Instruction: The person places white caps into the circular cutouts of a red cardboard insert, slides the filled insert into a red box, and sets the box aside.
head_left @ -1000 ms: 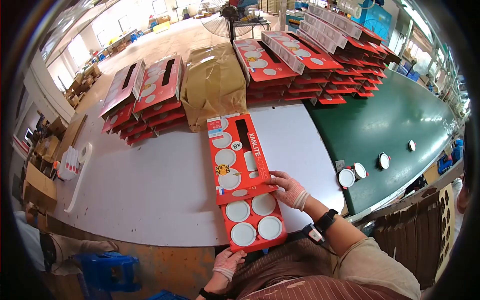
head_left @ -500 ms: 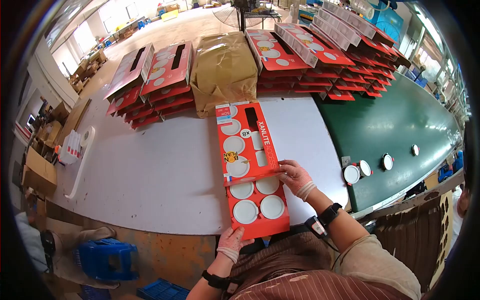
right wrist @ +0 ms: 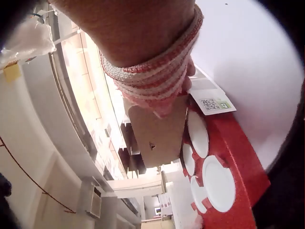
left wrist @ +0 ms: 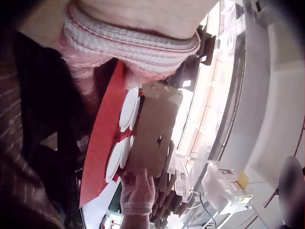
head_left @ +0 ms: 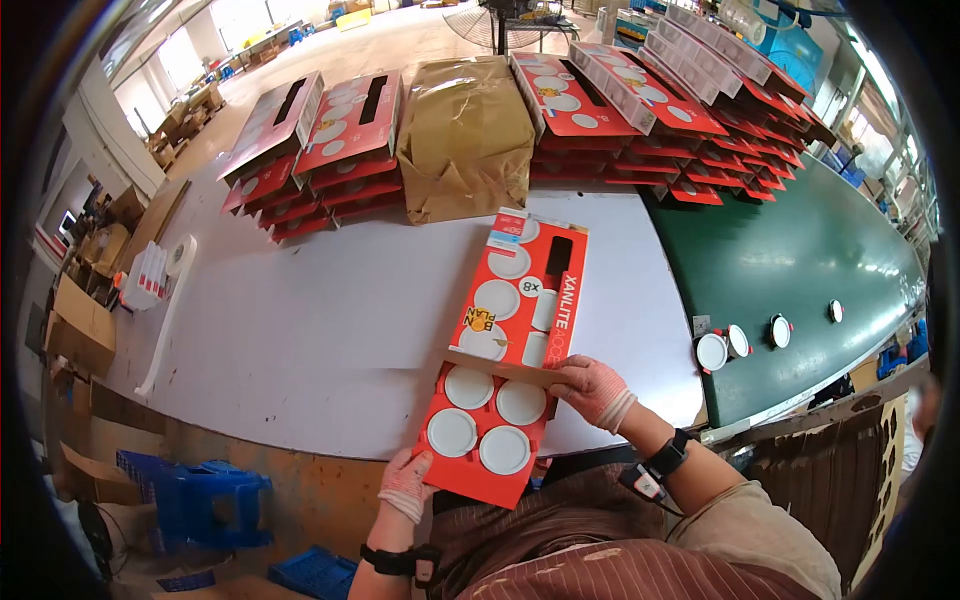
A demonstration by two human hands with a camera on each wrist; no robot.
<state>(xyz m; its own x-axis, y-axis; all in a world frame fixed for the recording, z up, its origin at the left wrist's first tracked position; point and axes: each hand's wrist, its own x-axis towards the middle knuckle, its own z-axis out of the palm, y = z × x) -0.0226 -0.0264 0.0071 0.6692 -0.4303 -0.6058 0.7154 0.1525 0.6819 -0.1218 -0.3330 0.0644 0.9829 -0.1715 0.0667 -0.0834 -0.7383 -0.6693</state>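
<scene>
In the head view, a red printed carton (head_left: 522,310) lies on the white table, its near end open. A red insert (head_left: 468,482) sticks out toward the person, bearing several round white light fittings (head_left: 503,450). My left hand (head_left: 404,486) pinches the insert's near left corner, thumb on top. My right hand (head_left: 597,393) holds the carton's near right corner by the opening. A raised brown cardboard flap (left wrist: 155,129) stands over the insert in the left wrist view. In the right wrist view the flap (right wrist: 159,136) is beneath the right hand's glove cuff.
Behind the carton stands a brown taped parcel (head_left: 467,140), between stacked red cartons (head_left: 345,135) on the left and more stacks (head_left: 640,110) on the right. Several loose round fittings (head_left: 712,351) sit on the green belt (head_left: 790,260). A blue stool (head_left: 215,500) stands on the floor.
The carton and insert have turned, the insert's near end swinging left. My left hand has moved from below the near edge to the left corner. The end flap over the insert has lifted.
</scene>
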